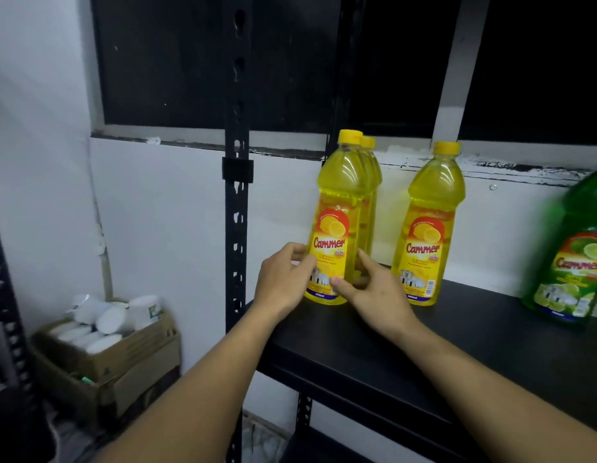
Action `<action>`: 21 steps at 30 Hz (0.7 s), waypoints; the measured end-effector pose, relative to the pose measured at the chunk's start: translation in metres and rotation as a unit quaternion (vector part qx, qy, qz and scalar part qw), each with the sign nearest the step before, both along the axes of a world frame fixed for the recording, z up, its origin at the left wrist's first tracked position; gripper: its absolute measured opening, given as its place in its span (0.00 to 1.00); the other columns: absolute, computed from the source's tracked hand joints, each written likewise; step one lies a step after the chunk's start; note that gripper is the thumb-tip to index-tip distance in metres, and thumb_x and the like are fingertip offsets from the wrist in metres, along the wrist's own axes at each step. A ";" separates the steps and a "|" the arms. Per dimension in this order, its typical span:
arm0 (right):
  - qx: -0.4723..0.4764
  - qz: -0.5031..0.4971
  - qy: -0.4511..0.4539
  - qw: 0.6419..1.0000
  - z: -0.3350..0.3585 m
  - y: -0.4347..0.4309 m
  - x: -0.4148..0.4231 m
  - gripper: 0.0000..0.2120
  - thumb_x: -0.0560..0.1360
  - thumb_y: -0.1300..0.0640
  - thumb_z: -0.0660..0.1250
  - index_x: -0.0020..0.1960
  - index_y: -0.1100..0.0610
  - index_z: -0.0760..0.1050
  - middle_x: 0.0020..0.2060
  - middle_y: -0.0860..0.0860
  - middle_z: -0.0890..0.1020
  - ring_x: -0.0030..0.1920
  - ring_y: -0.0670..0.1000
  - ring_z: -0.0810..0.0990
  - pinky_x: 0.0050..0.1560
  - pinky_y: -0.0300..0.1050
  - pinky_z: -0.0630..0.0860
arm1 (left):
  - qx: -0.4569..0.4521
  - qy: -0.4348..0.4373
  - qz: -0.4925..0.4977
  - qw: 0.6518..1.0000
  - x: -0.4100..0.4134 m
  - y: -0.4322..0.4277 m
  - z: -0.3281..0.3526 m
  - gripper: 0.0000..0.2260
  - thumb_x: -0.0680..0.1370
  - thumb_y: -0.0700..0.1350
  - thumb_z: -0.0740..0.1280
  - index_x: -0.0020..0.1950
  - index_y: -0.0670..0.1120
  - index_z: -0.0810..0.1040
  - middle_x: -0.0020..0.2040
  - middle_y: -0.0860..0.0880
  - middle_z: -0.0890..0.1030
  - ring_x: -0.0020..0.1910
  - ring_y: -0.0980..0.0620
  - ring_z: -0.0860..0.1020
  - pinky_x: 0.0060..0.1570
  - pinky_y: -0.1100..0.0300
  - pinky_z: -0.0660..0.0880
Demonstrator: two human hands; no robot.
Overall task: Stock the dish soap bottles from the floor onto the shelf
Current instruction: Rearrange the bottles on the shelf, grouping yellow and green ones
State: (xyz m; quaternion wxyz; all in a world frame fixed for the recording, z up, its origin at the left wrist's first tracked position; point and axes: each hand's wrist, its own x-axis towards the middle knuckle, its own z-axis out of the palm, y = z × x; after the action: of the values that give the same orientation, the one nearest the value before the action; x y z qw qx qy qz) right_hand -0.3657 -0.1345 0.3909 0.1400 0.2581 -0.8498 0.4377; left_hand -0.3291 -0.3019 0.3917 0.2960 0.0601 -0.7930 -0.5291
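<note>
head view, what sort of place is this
Probably a storeroom or a shop's back room. A black slotted metal shelf holds matching yellow dish soap bottles and a green bottle, like stock, and an open cardboard box of white containers sits low beside the wall.

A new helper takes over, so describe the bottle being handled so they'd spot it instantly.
Find the black shelf under the dark window. At its left end, by the upright post, it is the front yellow bottle, with a rear yellow bottle right behind. Only it is gripped by the left hand and right hand.
</note>
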 end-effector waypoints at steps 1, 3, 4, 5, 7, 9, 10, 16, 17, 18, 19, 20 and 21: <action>-0.016 0.004 -0.015 1.000 0.001 0.001 0.001 0.32 0.73 0.52 0.74 0.75 0.48 0.67 0.51 0.42 0.81 0.46 0.37 0.80 0.41 0.26 0.72 | 0.033 0.001 0.000 0.999 0.000 -0.002 -0.002 0.12 0.75 0.49 0.68 0.57 0.51 0.81 0.50 0.53 0.83 0.47 0.56 0.83 0.52 0.51 0.81; -0.030 0.005 -0.020 0.999 0.001 0.001 -0.001 0.34 0.72 0.55 0.75 0.75 0.50 0.67 0.49 0.41 0.79 0.43 0.34 0.77 0.38 0.25 0.71 | 0.074 0.008 -0.005 0.997 -0.002 -0.004 -0.003 0.12 0.70 0.52 0.69 0.53 0.53 0.82 0.47 0.53 0.84 0.47 0.55 0.84 0.50 0.48 0.82; -0.034 0.006 -0.017 0.999 0.001 0.000 -0.001 0.34 0.72 0.56 0.75 0.75 0.50 0.67 0.50 0.43 0.79 0.42 0.33 0.77 0.37 0.24 0.70 | 0.080 0.009 -0.008 0.997 -0.002 -0.004 -0.003 0.12 0.69 0.52 0.68 0.51 0.54 0.82 0.46 0.53 0.85 0.46 0.54 0.85 0.50 0.48 0.82; -0.039 0.007 -0.013 0.999 0.001 0.000 0.000 0.33 0.72 0.55 0.75 0.75 0.51 0.68 0.50 0.44 0.80 0.41 0.33 0.76 0.36 0.22 0.70 | 0.083 0.009 -0.010 0.996 -0.003 -0.005 -0.004 0.12 0.68 0.52 0.68 0.51 0.54 0.83 0.46 0.54 0.85 0.46 0.55 0.85 0.51 0.48 0.82; -0.047 0.001 -0.007 0.999 0.000 -0.003 -0.001 0.33 0.72 0.55 0.75 0.74 0.53 0.68 0.48 0.43 0.78 0.39 0.32 0.75 0.35 0.21 0.69 | 0.094 0.016 -0.007 0.995 -0.006 -0.006 -0.004 0.10 0.70 0.50 0.70 0.50 0.53 0.84 0.45 0.54 0.85 0.46 0.55 0.85 0.51 0.49 0.82; -0.045 0.001 -0.003 0.999 -0.001 -0.004 -0.001 0.33 0.72 0.54 0.75 0.74 0.54 0.68 0.49 0.41 0.77 0.39 0.33 0.75 0.34 0.22 0.69 | 0.101 0.023 -0.002 0.995 -0.008 -0.007 -0.006 0.07 0.73 0.47 0.71 0.50 0.53 0.84 0.45 0.54 0.86 0.45 0.55 0.85 0.50 0.49 0.83; -0.045 -0.001 -0.001 0.999 -0.001 -0.005 -0.003 0.33 0.72 0.54 0.76 0.74 0.55 0.68 0.51 0.42 0.78 0.40 0.34 0.75 0.34 0.23 0.69 | 0.100 0.026 -0.001 0.995 -0.009 -0.008 -0.006 0.07 0.74 0.46 0.72 0.50 0.53 0.84 0.46 0.54 0.86 0.45 0.55 0.85 0.50 0.49 0.83; -0.031 -0.013 0.017 0.999 0.000 -0.009 -0.001 0.31 0.74 0.52 0.74 0.73 0.57 0.69 0.63 0.51 0.80 0.47 0.43 0.77 0.50 0.37 0.73 | 0.095 0.028 -0.003 0.995 -0.007 -0.007 -0.007 0.07 0.76 0.45 0.72 0.54 0.53 0.84 0.50 0.54 0.85 0.47 0.56 0.85 0.51 0.51 0.83; -0.030 -0.015 0.018 0.999 0.000 -0.009 0.000 0.30 0.74 0.53 0.74 0.73 0.57 0.69 0.63 0.51 0.80 0.47 0.44 0.77 0.51 0.38 0.73 | 0.093 0.025 -0.009 0.995 -0.006 -0.007 -0.006 0.08 0.76 0.44 0.72 0.54 0.52 0.83 0.50 0.54 0.85 0.47 0.56 0.85 0.52 0.51 0.83; -0.029 -0.018 0.018 0.999 0.000 -0.009 0.000 0.30 0.74 0.53 0.74 0.73 0.57 0.69 0.63 0.51 0.80 0.47 0.44 0.77 0.51 0.38 0.73 | 0.091 0.021 -0.016 0.995 -0.004 -0.006 -0.006 0.10 0.75 0.44 0.73 0.56 0.51 0.83 0.51 0.54 0.85 0.48 0.56 0.85 0.53 0.52 0.82; -0.028 -0.020 0.019 0.999 0.000 -0.009 0.002 0.30 0.74 0.53 0.74 0.73 0.57 0.69 0.64 0.51 0.80 0.47 0.43 0.77 0.51 0.38 0.73 | 0.085 0.016 -0.021 0.996 -0.003 -0.005 -0.005 0.12 0.75 0.43 0.73 0.58 0.51 0.83 0.53 0.54 0.85 0.49 0.57 0.84 0.53 0.53 0.82; -0.031 -0.020 0.020 0.999 0.000 -0.009 0.002 0.29 0.74 0.53 0.74 0.73 0.57 0.70 0.64 0.52 0.80 0.47 0.43 0.77 0.52 0.38 0.73 | 0.076 0.013 -0.024 0.997 -0.001 -0.005 -0.005 0.14 0.75 0.43 0.74 0.60 0.50 0.82 0.54 0.54 0.85 0.50 0.57 0.84 0.54 0.56 0.81; -0.033 -0.021 0.020 0.999 0.001 -0.010 0.003 0.29 0.74 0.53 0.74 0.72 0.58 0.70 0.63 0.52 0.80 0.47 0.43 0.77 0.52 0.37 0.73 | 0.065 0.013 -0.026 0.997 0.000 -0.004 -0.004 0.16 0.75 0.43 0.74 0.62 0.50 0.82 0.55 0.54 0.84 0.50 0.58 0.83 0.53 0.59 0.81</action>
State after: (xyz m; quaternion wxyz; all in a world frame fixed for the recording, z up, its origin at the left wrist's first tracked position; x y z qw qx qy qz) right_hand -0.3632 -0.1441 0.3915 0.1747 0.2446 -0.8372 0.4568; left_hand -0.3290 -0.3060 0.3874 0.2879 0.0514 -0.7542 -0.5879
